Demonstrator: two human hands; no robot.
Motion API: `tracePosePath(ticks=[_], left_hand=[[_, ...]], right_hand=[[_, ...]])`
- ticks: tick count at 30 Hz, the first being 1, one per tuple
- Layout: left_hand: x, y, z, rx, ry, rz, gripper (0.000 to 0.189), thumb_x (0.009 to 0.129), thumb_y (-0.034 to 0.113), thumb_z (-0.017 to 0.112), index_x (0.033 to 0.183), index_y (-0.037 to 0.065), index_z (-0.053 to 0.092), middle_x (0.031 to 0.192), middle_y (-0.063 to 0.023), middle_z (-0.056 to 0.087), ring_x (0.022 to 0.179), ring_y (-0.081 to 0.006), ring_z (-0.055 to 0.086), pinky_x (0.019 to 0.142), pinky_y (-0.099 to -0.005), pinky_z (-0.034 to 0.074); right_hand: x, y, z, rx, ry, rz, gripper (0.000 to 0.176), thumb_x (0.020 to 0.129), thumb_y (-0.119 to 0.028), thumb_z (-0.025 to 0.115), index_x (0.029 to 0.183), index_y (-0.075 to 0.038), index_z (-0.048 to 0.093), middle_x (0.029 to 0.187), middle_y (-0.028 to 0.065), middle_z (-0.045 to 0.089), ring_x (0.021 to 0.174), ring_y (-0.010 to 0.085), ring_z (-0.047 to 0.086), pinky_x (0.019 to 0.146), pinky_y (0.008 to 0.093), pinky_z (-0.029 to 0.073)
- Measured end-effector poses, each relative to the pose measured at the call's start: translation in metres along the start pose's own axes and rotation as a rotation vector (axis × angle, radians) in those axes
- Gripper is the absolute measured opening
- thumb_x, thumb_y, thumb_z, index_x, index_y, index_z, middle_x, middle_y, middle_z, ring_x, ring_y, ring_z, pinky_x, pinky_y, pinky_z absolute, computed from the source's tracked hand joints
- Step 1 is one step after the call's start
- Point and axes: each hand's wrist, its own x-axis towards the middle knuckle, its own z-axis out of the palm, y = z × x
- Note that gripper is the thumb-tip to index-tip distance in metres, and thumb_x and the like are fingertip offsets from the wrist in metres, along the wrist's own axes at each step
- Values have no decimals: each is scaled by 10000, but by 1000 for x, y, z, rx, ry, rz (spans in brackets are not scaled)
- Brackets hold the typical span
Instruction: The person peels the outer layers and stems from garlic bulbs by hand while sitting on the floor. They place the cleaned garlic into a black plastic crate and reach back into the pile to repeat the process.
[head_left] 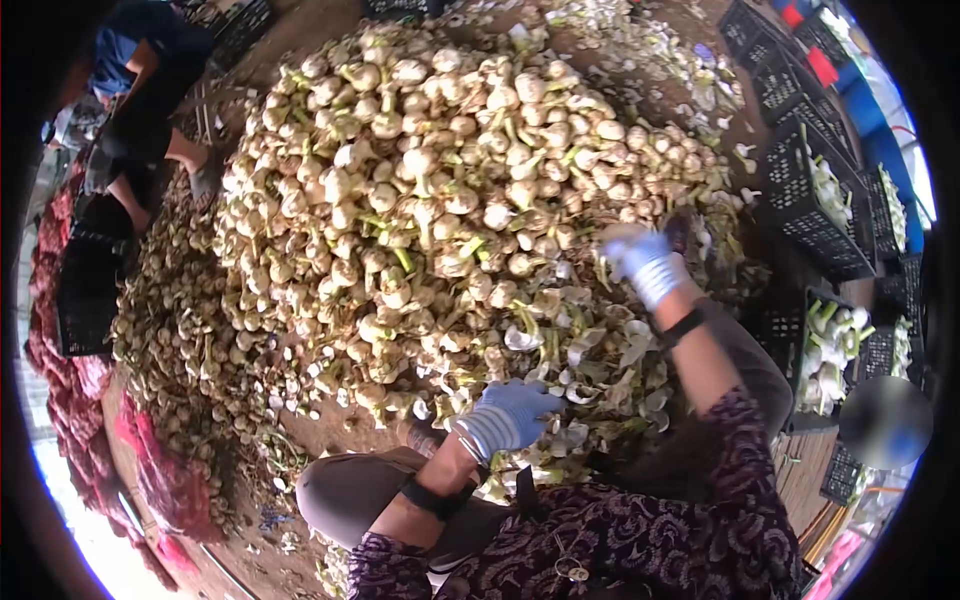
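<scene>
A large heap of garlic bulbs (420, 170), many with short green stems, spreads in front of me. My left hand (512, 412), in a blue and white glove, is low at the near edge of the heap, its back toward me and its fingers curled in over loose garlic skins. What it holds, if anything, I cannot tell. My right hand (640, 262), gloved alike, hovers over the heap's right side, smeared by motion. A pale, blurred shape shows at its fingertips. Peeled-off skins and leaves (610, 365) lie between the two hands.
Black crates (815, 200) stand along the right, one holding trimmed garlic (835, 345) with green stems. Red mesh sacks (165, 470) lie at the left. Another person (140, 110) sits at the upper left beside a dark crate (95, 290). My bent knees flank the heap's near edge.
</scene>
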Motion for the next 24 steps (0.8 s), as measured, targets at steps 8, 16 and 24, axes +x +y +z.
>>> tracePosePath(ticks=[8, 16, 24], left_hand=[[-22, -11, -15, -105, 154, -197, 236, 776, 228, 538, 977, 109, 573, 905, -130, 585, 807, -320, 584, 689, -429, 461], [-26, -16, -23, -83, 235, -290, 181, 762, 229, 551, 887, 103, 582, 805, -120, 589, 795, -311, 587, 685, -427, 455], [-31, -24, -2, 49, 349, -215, 184, 737, 253, 543, 858, 119, 582, 816, -117, 598, 764, -317, 596, 634, -427, 468]], right_hand=[[-26, 35, 235, -247, 15, 527, 699, 653, -286, 741, 1235, -47, 437, 1154, 212, 541, 1066, 341, 524, 903, 368, 428], [-69, 19, 185, -850, -437, 286, 313, 691, -297, 628, 928, -94, 615, 950, 143, 629, 915, 316, 597, 805, 413, 475], [-151, 30, 171, -1018, -588, 328, 386, 699, -341, 660, 1035, -159, 611, 1165, 81, 520, 1102, 290, 487, 856, 428, 446]])
